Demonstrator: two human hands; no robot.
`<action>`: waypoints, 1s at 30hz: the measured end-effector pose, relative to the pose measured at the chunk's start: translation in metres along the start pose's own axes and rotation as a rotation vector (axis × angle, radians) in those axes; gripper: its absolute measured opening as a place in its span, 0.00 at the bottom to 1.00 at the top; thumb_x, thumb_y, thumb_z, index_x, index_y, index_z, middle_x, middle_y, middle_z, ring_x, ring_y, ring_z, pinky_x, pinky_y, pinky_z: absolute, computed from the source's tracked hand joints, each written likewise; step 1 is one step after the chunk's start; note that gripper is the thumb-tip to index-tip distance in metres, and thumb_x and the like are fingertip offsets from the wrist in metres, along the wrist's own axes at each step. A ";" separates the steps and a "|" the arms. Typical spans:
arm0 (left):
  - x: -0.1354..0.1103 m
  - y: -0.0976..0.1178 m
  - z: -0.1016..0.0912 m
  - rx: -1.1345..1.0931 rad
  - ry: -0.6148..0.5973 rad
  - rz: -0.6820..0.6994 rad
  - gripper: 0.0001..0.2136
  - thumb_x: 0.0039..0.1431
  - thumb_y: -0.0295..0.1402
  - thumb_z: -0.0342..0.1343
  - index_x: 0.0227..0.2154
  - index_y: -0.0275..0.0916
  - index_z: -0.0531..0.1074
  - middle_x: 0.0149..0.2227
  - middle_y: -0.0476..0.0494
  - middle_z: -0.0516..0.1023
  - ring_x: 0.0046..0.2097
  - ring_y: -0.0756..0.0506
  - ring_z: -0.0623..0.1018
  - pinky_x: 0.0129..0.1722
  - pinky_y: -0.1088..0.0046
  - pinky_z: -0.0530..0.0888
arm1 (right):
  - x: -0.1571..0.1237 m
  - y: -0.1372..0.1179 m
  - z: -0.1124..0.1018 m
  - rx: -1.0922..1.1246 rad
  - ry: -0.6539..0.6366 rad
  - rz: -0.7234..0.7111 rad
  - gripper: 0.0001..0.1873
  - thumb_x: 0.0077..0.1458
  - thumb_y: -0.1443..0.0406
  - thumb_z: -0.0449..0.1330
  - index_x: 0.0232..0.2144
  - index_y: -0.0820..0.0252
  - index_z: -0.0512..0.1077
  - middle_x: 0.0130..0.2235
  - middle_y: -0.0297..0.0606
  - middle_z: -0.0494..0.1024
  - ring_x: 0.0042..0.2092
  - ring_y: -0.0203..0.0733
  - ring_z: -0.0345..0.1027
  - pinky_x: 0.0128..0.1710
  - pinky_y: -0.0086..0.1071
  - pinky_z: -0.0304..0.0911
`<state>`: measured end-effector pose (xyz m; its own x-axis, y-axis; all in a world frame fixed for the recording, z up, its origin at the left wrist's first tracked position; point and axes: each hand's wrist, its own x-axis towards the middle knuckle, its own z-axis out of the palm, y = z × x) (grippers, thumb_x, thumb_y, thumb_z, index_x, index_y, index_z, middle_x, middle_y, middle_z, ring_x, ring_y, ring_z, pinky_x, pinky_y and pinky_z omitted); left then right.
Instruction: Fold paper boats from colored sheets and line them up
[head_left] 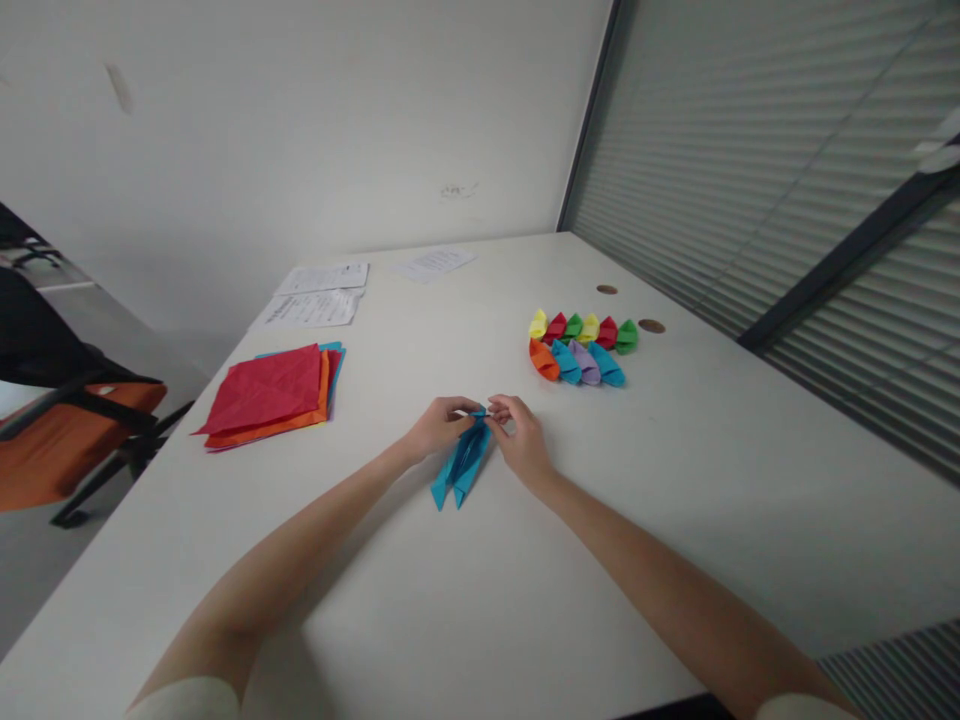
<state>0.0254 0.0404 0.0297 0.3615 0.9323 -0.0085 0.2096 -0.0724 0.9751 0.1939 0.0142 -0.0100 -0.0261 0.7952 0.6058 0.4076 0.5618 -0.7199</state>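
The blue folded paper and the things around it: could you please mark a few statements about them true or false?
1. The left hand and the right hand both pinch the far end of the blue folded paper. True.
2. The top sheet of the paper stack is green. False: it is red.
3. The small folded pieces lie in two rows on the table, beyond the right hand. True.
4. The printed sheets lie under the blue folded paper. False: they lie at the table's far edge.
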 end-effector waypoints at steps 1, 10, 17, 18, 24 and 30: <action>0.000 -0.001 0.000 0.010 -0.008 0.017 0.09 0.48 0.30 0.59 0.33 0.36 0.78 0.33 0.43 0.80 0.31 0.47 0.76 0.32 0.72 0.73 | 0.000 -0.001 0.000 -0.003 0.005 -0.012 0.12 0.57 0.68 0.58 0.44 0.55 0.68 0.38 0.38 0.73 0.34 0.40 0.71 0.36 0.36 0.71; -0.006 0.006 0.003 0.197 -0.053 0.153 0.11 0.47 0.26 0.59 0.36 0.37 0.78 0.37 0.42 0.81 0.36 0.45 0.79 0.36 0.71 0.75 | -0.001 -0.002 0.001 0.021 0.025 0.000 0.15 0.52 0.73 0.57 0.43 0.55 0.66 0.39 0.37 0.70 0.34 0.39 0.70 0.37 0.36 0.70; -0.006 0.003 0.002 0.374 0.049 0.207 0.12 0.47 0.21 0.53 0.33 0.37 0.77 0.33 0.45 0.80 0.34 0.48 0.78 0.36 0.73 0.75 | 0.000 -0.005 0.003 0.139 -0.015 0.119 0.11 0.52 0.64 0.62 0.39 0.56 0.66 0.35 0.36 0.73 0.34 0.39 0.71 0.36 0.34 0.69; -0.004 0.001 0.000 0.361 0.077 0.203 0.11 0.47 0.21 0.53 0.32 0.36 0.77 0.33 0.45 0.80 0.34 0.48 0.78 0.36 0.73 0.75 | 0.000 -0.006 0.003 0.143 -0.015 0.131 0.11 0.53 0.62 0.62 0.38 0.56 0.67 0.35 0.36 0.73 0.34 0.39 0.71 0.36 0.34 0.69; 0.004 -0.006 -0.006 0.119 0.194 0.144 0.10 0.44 0.22 0.57 0.33 0.35 0.74 0.32 0.45 0.78 0.35 0.47 0.77 0.32 0.76 0.73 | 0.001 -0.014 0.003 0.165 -0.119 0.237 0.12 0.53 0.56 0.62 0.32 0.56 0.66 0.30 0.34 0.74 0.31 0.38 0.71 0.33 0.32 0.67; -0.001 -0.005 0.000 0.000 0.140 0.129 0.12 0.43 0.22 0.59 0.33 0.36 0.69 0.30 0.48 0.75 0.33 0.50 0.77 0.30 0.78 0.73 | -0.001 -0.008 0.007 0.282 -0.157 0.371 0.15 0.52 0.53 0.62 0.31 0.56 0.65 0.28 0.31 0.73 0.28 0.38 0.72 0.27 0.30 0.65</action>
<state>0.0244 0.0401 0.0249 0.2555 0.9556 0.1471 0.1694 -0.1941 0.9662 0.1845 0.0099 -0.0069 -0.0725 0.9659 0.2487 0.1533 0.2572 -0.9541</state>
